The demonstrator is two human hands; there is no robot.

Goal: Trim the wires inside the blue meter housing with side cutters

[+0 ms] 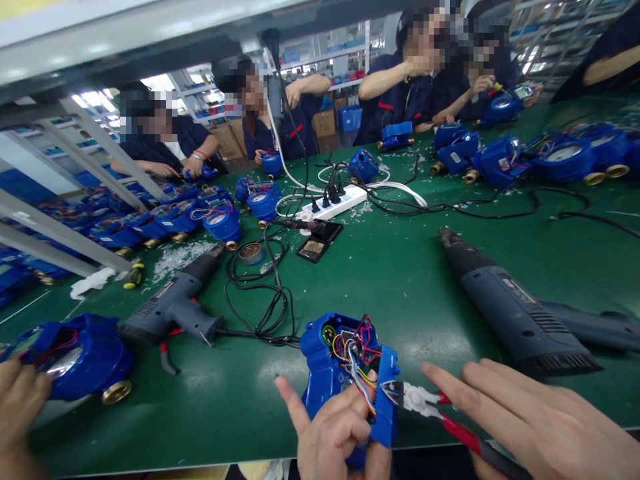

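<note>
My left hand point(333, 433) grips an open blue meter housing point(325, 363) at the table's near edge, thumb raised, fingers pinching its bundle of coloured wires point(357, 353). My right hand point(530, 417) holds red-handled cutting pliers point(425, 403), fingers stretched out over the handles. The pliers' jaws touch the housing's right edge, right beside the wires.
Two dark heat guns point(177, 307) point(505, 307) lie left and right on the green table point(400, 280). Another person's hand point(20, 400) rests on a blue meter point(80, 357) at the near left. A power strip point(335, 201), cables, a soldering stand point(317, 243) and several blue meters lie further back, where several seated workers sit.
</note>
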